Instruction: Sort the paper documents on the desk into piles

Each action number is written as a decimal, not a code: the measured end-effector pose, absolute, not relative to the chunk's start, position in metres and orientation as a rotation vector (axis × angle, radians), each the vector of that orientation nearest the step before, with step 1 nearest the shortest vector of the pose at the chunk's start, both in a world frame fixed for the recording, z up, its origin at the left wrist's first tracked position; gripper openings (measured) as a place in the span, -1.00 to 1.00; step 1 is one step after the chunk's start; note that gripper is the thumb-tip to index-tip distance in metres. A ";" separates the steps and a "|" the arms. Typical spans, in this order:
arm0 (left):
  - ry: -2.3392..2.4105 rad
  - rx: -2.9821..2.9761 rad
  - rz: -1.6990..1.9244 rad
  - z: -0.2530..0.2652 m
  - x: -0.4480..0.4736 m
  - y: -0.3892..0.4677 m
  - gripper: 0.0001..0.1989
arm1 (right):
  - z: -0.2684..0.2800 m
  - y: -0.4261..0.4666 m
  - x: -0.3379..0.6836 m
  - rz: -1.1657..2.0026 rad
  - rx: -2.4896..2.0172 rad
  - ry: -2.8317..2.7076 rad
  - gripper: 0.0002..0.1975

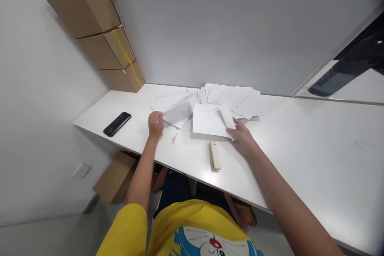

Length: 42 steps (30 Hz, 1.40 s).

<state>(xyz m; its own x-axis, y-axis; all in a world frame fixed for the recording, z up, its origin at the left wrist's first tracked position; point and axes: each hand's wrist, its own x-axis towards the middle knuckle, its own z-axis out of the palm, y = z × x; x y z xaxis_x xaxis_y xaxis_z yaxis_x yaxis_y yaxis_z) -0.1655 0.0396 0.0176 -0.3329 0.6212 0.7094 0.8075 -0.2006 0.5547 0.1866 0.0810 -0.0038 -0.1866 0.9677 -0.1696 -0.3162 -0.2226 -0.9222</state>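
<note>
My left hand (156, 124) is closed on the near left edge of a white paper sheet (180, 110), which lifts and bends above other paper. With thumb and fingers, my right hand (244, 140) pinches the right edge of folded white paper (208, 120); a narrow flap stands up along that edge. Just below this paper lies a cream stapler (215, 156) on the white table (315, 156). Behind both hands is a loose stack of white papers (235, 98), some with faint marks. A small torn scrap (174, 138) sits right of my left hand.
A black rectangular device (117, 124) lies at the table's left. Cardboard boxes (96, 48) are stacked against the wall at the back left. A grey-white panel (240, 28) rises behind the table. Another cardboard box (115, 176) stands below the left edge.
</note>
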 end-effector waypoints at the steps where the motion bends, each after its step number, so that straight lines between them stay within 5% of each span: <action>1: -1.750 -1.560 -1.867 0.021 -0.158 0.034 -0.82 | -0.005 0.082 0.185 1.592 -1.001 -0.970 -0.44; 5: -1.518 -1.265 -2.425 0.031 -0.137 0.016 -0.86 | -0.010 0.086 0.185 1.552 -0.976 -0.979 -0.41; 12: -1.793 -1.669 -2.267 0.021 -0.104 0.019 -0.82 | -0.002 0.078 0.185 1.567 -0.905 -0.991 -0.56; 21: -1.922 -1.755 -2.174 0.005 -0.068 0.026 -0.47 | -0.004 0.071 0.185 1.746 -0.794 -1.076 -0.62; 32: -2.057 -1.698 -2.486 0.008 -0.070 0.023 -0.74 | 0.006 0.068 0.188 1.834 -0.789 -1.151 -0.72; 37: -1.950 -1.296 -2.464 0.010 -0.070 0.023 -0.63 | 0.023 0.064 0.191 1.727 -0.741 -1.203 -0.64; 42: -1.739 -1.376 -2.324 0.006 -0.072 0.021 -0.28 | 0.020 0.058 0.176 1.385 -0.813 -1.359 -0.62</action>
<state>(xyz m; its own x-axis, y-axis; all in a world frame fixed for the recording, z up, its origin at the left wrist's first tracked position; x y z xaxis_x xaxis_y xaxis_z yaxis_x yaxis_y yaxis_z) -0.0720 0.0209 0.0064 -0.6311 0.5142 0.5808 0.4119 -0.4123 0.8126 0.1762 0.0575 0.0202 -0.2829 0.9435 0.1727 -0.1906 0.1211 -0.9742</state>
